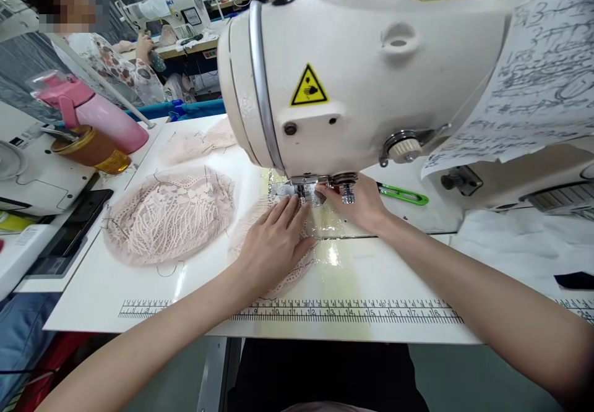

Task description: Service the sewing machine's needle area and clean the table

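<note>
My left hand (278, 239) lies flat, fingers outstretched, on a pale pink lace piece (292, 279) under the sewing machine's head (325, 90). Its fingertips reach close to the presser foot (304, 190). On the other side of the needle area, my right hand (359, 205) has its thumb and fingers drawn together beside the foot. Machine parts partly cover those fingers, and what they hold is too small to make out. To the left rests a cup-shaped lace piece (169, 217) with loose thread ends, and another pale piece (199, 143) lies behind it.
A green cutter (403, 194) lies right of my right hand. A ruler strip (325, 310) runs along the table's front edge. At left are a phone (69, 226), a brown cup (93, 149) and a pink bottle (99, 112). Another person (111, 65) sits beyond.
</note>
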### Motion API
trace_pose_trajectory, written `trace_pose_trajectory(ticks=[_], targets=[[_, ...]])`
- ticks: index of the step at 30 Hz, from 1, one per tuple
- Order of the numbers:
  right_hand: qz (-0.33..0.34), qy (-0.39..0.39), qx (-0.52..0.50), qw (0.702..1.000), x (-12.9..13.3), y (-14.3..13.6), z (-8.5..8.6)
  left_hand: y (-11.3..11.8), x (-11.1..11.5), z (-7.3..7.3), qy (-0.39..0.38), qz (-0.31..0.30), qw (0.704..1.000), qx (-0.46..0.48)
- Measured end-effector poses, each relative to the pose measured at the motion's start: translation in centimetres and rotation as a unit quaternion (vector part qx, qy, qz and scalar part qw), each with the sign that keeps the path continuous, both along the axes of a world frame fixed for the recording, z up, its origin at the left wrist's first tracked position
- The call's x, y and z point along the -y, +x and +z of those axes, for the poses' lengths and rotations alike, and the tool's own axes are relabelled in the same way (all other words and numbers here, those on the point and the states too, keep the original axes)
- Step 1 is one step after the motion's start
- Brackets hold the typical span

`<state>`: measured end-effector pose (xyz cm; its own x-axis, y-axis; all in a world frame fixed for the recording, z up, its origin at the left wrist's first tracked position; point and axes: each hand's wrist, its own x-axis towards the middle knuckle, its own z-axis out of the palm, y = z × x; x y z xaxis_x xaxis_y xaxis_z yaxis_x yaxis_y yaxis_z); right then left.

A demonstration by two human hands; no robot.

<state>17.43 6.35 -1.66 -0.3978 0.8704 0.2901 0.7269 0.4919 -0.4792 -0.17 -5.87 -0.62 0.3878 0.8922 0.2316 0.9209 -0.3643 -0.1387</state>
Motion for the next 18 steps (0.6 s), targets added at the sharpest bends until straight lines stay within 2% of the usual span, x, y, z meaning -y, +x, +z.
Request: trace_pose_trajectory(ticks=[12,18], targets=[[-0.002,-0.019,-0.025,1.0,-0.6,0.2,-1.3,0.0,-0.9,-0.6,0.008,0.017,0.999,0.037],[-0.015,-0.032,-0.005,0.999,-1.3,0.0,-2.3,0.0,-1.2,-0.8,0.007,0.017,0.999,0.043]])
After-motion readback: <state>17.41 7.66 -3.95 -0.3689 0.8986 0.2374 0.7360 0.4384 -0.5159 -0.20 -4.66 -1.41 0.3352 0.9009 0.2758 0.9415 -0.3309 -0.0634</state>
